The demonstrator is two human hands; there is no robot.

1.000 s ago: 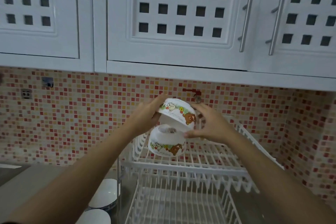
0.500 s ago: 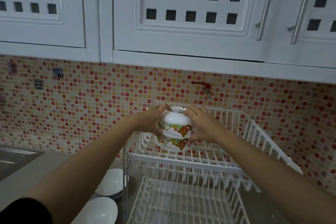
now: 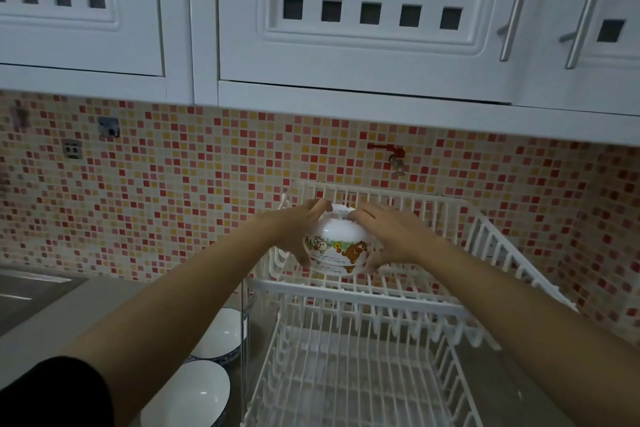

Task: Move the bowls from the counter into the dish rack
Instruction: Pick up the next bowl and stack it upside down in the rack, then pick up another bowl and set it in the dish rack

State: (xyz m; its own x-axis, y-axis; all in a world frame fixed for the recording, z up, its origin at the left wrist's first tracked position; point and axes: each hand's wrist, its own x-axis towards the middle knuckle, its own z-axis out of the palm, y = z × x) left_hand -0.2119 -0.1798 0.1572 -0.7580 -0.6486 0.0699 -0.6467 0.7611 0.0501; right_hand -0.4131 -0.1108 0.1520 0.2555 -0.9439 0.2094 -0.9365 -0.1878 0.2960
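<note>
both hands cupped round an upside-down cartoon bowl (image 3: 335,242) on the upper tier of the white dish rack (image 3: 381,291).

hard to tell whether one bowl or a nested stack: a second printed band peeks out under the lower rim, mostly hidden by fingers. lower tier of the rack cut off at the bottom edge. two white bowls (image 3: 207,367) on the desk (image 3: 31,326) beside the rack, partly hidden behind the left forearm. left hand (image 3: 300,230) half open, palm against the bowl's left side, fingertips touching the raised foot on top. right hand (image 3: 388,236) likewise half open, curved over the right side, thumb low near the rim. bowl wedged between the two hands, resting on or just above the upper tier's wires; contact not clear.
</note>
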